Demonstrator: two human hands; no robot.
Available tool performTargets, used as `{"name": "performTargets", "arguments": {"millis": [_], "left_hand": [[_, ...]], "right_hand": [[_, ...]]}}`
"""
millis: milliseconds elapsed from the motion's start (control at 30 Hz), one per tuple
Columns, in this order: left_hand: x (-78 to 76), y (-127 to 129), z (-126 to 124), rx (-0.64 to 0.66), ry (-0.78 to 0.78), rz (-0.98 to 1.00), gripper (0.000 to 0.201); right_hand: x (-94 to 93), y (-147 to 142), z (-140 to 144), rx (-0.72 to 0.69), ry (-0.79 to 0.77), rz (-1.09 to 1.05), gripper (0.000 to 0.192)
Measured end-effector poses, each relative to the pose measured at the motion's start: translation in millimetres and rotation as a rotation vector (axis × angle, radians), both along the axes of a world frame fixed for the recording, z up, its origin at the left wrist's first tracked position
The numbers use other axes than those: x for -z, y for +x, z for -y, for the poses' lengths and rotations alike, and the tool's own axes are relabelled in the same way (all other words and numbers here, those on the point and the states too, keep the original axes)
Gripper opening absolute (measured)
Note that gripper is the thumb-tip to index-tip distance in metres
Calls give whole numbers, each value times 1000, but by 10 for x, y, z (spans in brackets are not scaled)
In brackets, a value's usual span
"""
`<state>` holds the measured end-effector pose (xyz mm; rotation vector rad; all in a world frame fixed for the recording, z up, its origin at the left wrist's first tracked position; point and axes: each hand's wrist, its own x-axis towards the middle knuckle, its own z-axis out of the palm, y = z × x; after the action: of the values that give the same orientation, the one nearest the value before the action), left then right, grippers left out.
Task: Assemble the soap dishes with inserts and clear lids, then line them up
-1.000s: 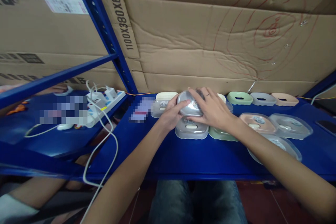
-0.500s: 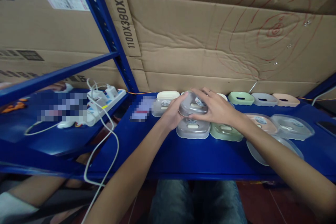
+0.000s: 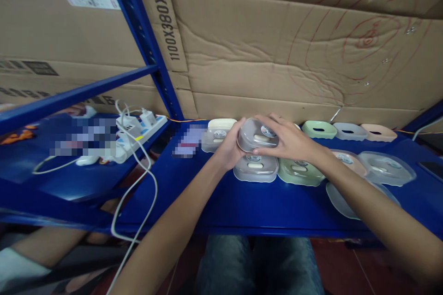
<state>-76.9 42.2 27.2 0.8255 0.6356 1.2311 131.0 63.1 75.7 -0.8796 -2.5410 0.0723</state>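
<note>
Clear plastic is what both hands close on: the left hand point(image 3: 230, 147) grips the soap box point(image 3: 258, 134) at nine o'clock, the right hand point(image 3: 289, 140) covers its three o'clock side. Since a second ago the box has lifted slightly and tipped its lid toward the camera. It hangs just above a grey box point(image 3: 255, 168) on the blue shelf point(image 3: 242, 203), with a green box point(image 3: 299, 171) at three o'clock.

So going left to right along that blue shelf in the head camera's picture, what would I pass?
White power strip → cream soap box → left hand → clear grey box held in both hands → right hand → green tray → grey tray → pink tray.
</note>
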Motion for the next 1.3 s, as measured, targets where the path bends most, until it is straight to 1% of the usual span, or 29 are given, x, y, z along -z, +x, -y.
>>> {"name": "performTargets", "arguments": {"millis": [67,133,267,367,467,633,767,933,1033,1100,1167,1300], "left_hand": [[-11,-12,-15,56,-25,23,55],[-16,-16,-18,64,-42,26,57],[-9,3,2,7,-90,6,50],[3,22,10,-35,-145,16,46],[13,33,8,-37,-139,42,42],[32,32,-5,-58,-127,49,34],[57,16,-27,-31,-95,73,27],[50,16,-31,-16,-85,80,29],[47,15,-35,7,-88,70,28],[54,12,-43,18,-81,71,27],[59,13,-46,16,-68,74,29],[40,35,0,30,-1,37,43]], "right_hand": [[8,8,9,8,-29,-34,98],[22,10,20,16,-48,-56,97],[55,23,25,5,-37,-75,93],[57,51,19,2,-61,-126,90],[40,76,15,0,-76,-161,89],[54,72,4,1,-18,-60,95],[82,49,10,36,54,25,100],[105,32,42,64,170,144,104],[138,40,56,75,212,158,108],[161,46,61,81,233,154,107],[176,46,63,74,259,155,106],[176,24,72,62,310,176,105]]}}
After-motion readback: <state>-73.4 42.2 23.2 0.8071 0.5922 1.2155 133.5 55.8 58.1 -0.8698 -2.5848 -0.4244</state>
